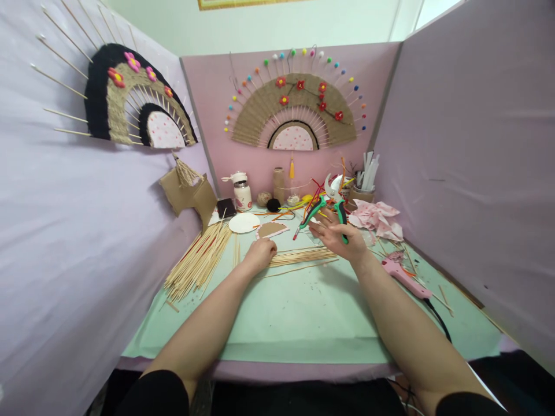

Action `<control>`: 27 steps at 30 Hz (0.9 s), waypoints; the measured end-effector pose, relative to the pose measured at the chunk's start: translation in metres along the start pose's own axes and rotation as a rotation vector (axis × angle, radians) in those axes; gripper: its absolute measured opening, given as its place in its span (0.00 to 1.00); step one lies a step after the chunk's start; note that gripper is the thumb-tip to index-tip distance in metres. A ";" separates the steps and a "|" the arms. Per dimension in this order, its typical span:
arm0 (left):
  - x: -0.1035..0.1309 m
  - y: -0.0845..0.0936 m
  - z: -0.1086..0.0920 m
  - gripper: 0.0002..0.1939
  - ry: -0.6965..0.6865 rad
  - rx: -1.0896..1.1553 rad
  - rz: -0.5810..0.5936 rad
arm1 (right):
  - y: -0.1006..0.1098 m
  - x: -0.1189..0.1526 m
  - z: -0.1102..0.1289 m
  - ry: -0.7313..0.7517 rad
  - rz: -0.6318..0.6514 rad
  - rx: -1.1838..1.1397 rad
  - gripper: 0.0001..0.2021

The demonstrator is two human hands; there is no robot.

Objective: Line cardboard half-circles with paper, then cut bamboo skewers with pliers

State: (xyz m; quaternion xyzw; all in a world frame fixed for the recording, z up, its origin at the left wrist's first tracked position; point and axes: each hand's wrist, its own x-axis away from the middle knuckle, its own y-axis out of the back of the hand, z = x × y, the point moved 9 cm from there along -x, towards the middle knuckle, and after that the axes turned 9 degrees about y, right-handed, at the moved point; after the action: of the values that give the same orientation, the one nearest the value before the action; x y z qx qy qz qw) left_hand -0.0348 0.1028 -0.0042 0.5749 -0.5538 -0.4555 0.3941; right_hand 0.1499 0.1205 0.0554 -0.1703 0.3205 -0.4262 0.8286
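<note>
My right hand [344, 236] is raised above the table, palm up, with a pair of pruning shears [340, 209] held under the thumb. The shears have green and black handles, spread apart, and their metal blades point up and away. My left hand [262, 254] rests low on the table, its fingers curled at the left end of a row of thin bamboo sticks [303, 255]. Its fingertips are partly hidden. One stick lies apart, nearer to me. Just beyond my left hand is a cardboard half-round [272, 229] with a pink-and-white edge.
A large pile of bamboo sticks [199, 260] lies at left, near a white oval [244, 223]. A pink glue gun [405, 277] with a black cord lies at right by crumpled pink paper [377, 218]. Jar [242, 193] and yarn [273, 205] stand behind. Decorated fans [295, 86] hang on the partitions.
</note>
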 end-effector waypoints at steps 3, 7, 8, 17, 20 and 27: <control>-0.004 -0.006 0.002 0.10 0.025 0.017 0.002 | -0.005 0.002 -0.001 -0.021 0.012 0.020 0.21; -0.005 -0.004 0.008 0.10 0.051 0.025 -0.028 | -0.011 0.003 -0.003 -0.037 0.049 0.003 0.22; -0.004 0.001 0.011 0.11 0.071 0.023 -0.055 | -0.012 0.004 -0.003 -0.041 0.062 -0.003 0.22; 0.010 0.068 0.036 0.17 0.199 0.094 -0.401 | -0.026 0.008 -0.011 -0.099 0.156 -0.036 0.23; 0.017 0.088 0.038 0.20 0.189 0.060 -0.535 | -0.032 0.011 -0.026 -0.143 0.197 -0.029 0.24; 0.026 0.105 0.050 0.21 0.264 0.026 -0.615 | -0.044 0.022 -0.067 -0.267 0.252 -0.095 0.24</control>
State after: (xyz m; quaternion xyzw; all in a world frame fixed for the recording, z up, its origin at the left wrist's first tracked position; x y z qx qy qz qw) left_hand -0.1129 0.0711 0.0801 0.7742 -0.3040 -0.4676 0.2992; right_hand 0.0876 0.0769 0.0221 -0.2226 0.2460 -0.2770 0.9018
